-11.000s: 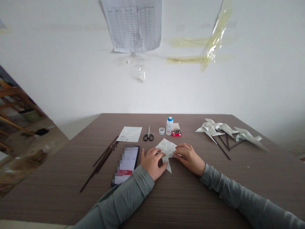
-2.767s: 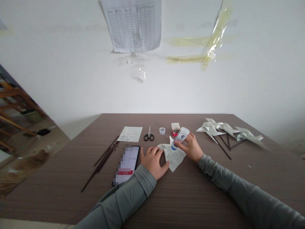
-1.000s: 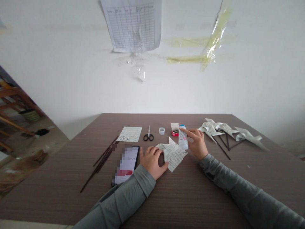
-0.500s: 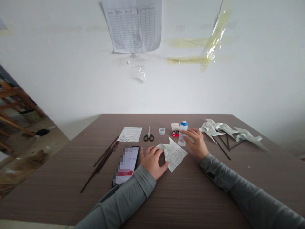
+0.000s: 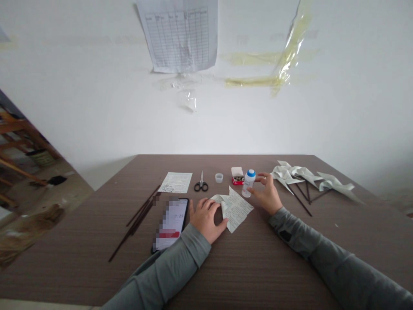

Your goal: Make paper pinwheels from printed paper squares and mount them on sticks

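Note:
On the table lies a partly folded sheet of printed paper (image 5: 238, 211), with corners raised into flaps. My left hand (image 5: 208, 218) rests at its left edge, fingers spread and thumb tip touching the paper. A small white glue bottle (image 5: 248, 184) with a blue cap leans to the right just behind the paper. Around its right side, my right hand (image 5: 268, 194) is closed, the thumb against the front of the bottle and the other fingers partly behind it. Beside the bottle stands an open red and white box (image 5: 238, 176) of small metal pieces.
Scissors (image 5: 201, 185), a small clear cup (image 5: 219, 178) and a printed sheet (image 5: 176, 182) lie further back. A phone (image 5: 172, 221) is left of my left hand, with dark sticks (image 5: 138, 217) beyond it. Several paper pinwheels (image 5: 305, 174) on sticks lie at the right.
The glue bottle has gone from upright to leaning right, its cap slightly lower. My right hand's fingers have moved from its front to its right side. My left hand has stayed put.

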`<state>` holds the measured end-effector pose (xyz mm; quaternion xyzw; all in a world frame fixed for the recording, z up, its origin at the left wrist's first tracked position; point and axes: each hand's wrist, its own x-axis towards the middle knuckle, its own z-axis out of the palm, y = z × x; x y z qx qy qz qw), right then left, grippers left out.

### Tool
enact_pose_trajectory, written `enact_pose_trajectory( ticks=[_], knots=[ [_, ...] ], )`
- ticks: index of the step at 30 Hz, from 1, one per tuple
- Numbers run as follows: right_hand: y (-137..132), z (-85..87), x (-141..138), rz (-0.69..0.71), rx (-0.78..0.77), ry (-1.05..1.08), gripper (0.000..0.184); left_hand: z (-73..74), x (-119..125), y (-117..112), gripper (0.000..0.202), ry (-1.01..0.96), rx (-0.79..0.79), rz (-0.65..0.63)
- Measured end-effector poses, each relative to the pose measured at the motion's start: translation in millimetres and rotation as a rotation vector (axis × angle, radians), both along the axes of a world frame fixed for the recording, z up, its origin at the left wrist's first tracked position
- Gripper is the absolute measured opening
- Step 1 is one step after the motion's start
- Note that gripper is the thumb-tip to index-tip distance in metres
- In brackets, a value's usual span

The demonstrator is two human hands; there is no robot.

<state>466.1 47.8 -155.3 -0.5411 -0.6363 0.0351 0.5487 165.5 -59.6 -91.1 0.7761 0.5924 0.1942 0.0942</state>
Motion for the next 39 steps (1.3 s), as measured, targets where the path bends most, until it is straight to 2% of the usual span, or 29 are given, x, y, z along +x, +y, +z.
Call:
enact_pose_trajectory(
  ticks=[6,11,16,21,26,31,39],
  knots=[
    [-1.1,8.5,4.9,-0.001,-0.05,-0.086,0.041,-5.1,-2.1,0.7,0.038,0.016,0.02,-0.007],
    [2.0,24.6,1.3,0.038,-0.037,-0.027,0.038,-4.3,-2.3,1.1,0.04,0.017,-0.008,0.01],
    [24.7,48.2,-14.4,0.073,-0.036,-0.067,0.036,-5.7,-2.7,1.6,0.04,0.027,0.004,0.007],
    [54.8,62.6,-46.1,0.034,-0.097,-0.185,0.03,-2.8,-4.8,2.0,0.043,0.039,-0.016,-0.003],
    [65.8,65.7,-70.9,-0.008,-0.249,-0.292,0.022,-3.8,-8.8,3.7,0.043,0.044,-0.011,-0.001],
    [65.8,64.7,-79.1,-0.018,-0.301,-0.332,0.018,-4.9,-10.5,5.0,0.045,0.041,-0.007,-0.008],
    [53.6,66.5,-77.5,-0.059,-0.338,-0.369,0.038,-4.9,-11.1,2.9,0.043,0.007,0.004,-0.024]
  ],
)
